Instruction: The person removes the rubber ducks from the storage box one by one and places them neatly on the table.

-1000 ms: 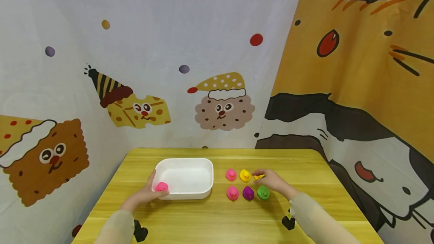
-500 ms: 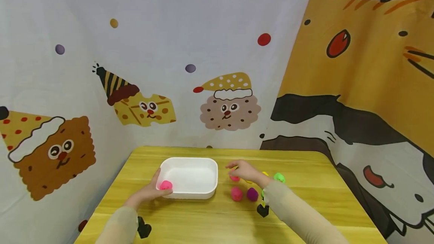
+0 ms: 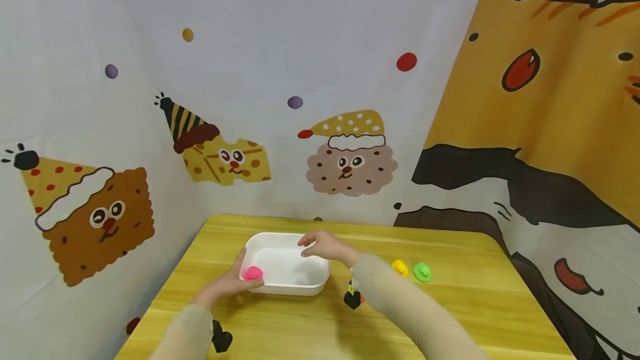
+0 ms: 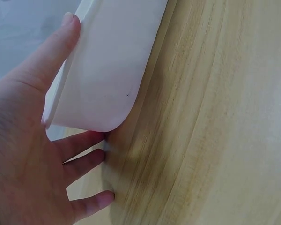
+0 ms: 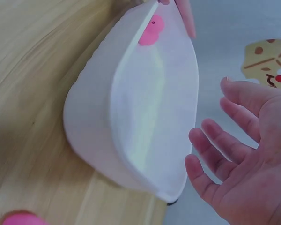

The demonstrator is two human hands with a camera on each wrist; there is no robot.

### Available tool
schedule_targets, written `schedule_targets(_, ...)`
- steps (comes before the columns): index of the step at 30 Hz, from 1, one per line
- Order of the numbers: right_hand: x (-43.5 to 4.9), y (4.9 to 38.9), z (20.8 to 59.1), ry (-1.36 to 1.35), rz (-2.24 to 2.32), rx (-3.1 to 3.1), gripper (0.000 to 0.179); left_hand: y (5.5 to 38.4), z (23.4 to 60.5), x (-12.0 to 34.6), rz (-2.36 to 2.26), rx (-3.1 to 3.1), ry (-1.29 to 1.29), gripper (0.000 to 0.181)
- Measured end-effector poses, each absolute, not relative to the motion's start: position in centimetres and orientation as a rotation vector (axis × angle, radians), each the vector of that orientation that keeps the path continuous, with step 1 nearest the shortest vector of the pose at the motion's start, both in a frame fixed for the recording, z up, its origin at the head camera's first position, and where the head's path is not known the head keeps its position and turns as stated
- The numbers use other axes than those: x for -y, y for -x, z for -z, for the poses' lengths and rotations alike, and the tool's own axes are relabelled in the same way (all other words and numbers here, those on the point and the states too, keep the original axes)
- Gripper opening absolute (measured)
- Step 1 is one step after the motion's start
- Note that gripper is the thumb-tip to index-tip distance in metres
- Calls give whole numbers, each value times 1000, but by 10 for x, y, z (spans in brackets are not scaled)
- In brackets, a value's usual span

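My left hand (image 3: 231, 284) holds the left end of a white plastic tub (image 3: 295, 290). In the left wrist view its thumb (image 4: 57, 50) lies along the rim, and the other fingers are by the tub's end wall. Inside the tub, at the near left corner, sits a pink rubber duck (image 3: 253, 273). My right hand (image 3: 327, 246) hovers over the tub's far right side, with nothing in its loosely bent fingers. Right of the tub, a yellow rubber duck (image 3: 399, 267) and a green rubber duck (image 3: 422, 272) stand on the table; my right forearm hides most of the others.
The wooden table (image 3: 280, 326) reaches back to a cloth backdrop (image 3: 240, 43) printed with cartoon figures. A pink object (image 5: 23, 219) lies on the table at the lower left of the right wrist view. A black wrist device (image 3: 353, 299) hangs below my right sleeve.
My right hand has let go of the green duck at the right end of the back row and swung left over the tub. My left hand keeps its hold. The head view has turned slightly right-to-left.
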State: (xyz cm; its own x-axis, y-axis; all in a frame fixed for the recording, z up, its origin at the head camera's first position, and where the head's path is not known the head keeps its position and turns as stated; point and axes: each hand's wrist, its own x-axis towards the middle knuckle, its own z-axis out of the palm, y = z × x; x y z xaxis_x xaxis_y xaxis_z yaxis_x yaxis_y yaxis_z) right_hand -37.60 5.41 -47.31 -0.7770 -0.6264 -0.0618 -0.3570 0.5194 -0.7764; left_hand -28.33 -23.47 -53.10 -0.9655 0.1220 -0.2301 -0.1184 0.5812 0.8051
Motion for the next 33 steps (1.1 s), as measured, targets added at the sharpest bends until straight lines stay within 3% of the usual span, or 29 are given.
schedule_targets(19,10,381,479,1059,901,-2448,35,283,535,233,-1406,-2525,-26,121)
schedule_targets(33,44,381,506,1221,836,-2414,38,283,535,234,-1464,-2497,-57,124)
